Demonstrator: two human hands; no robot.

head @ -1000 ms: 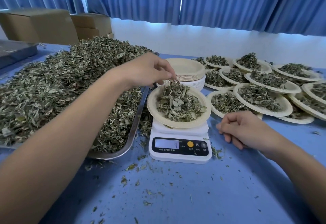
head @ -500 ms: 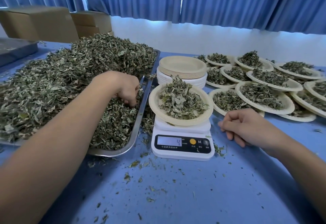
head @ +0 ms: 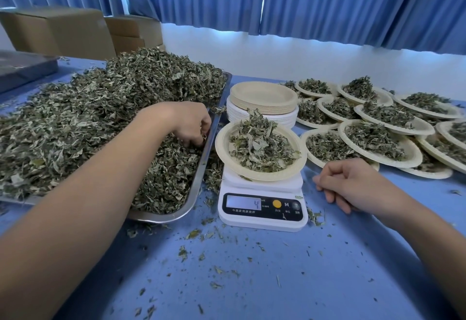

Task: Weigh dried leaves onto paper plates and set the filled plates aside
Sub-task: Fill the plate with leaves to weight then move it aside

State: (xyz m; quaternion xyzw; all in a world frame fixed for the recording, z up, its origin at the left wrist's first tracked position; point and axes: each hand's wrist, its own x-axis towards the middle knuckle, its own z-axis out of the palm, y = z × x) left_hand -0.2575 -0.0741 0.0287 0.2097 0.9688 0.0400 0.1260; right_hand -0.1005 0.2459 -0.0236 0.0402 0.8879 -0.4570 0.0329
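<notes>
A paper plate (head: pixel 223 143) heaped with dried leaves sits on a white digital scale (head: pixel 262 208) whose display reads 4. Left of it a metal tray (head: pixel 194 193) holds a large pile of dried leaves (head: pixel 88 128). My left hand (head: pixel 186 123) is down in the leaves at the tray's right edge, fingers curled into them and pinching some. My right hand (head: pixel 353 183) rests on the blue table just right of the scale, fingers loosely curled, holding nothing. Several filled plates (head: pixel 378 140) lie at the right.
A stack of unused paper plates (head: pixel 262 100) stands behind the scale. Cardboard boxes (head: pixel 58 32) sit at the back left, and a grey lid or tray (head: pixel 22 70) at the far left. Leaf crumbs litter the blue table (head: pixel 252 269) in front.
My left hand left the plate on the scale, moved left and down into the tray, and now digs into the leaves. My right hand has stayed put.
</notes>
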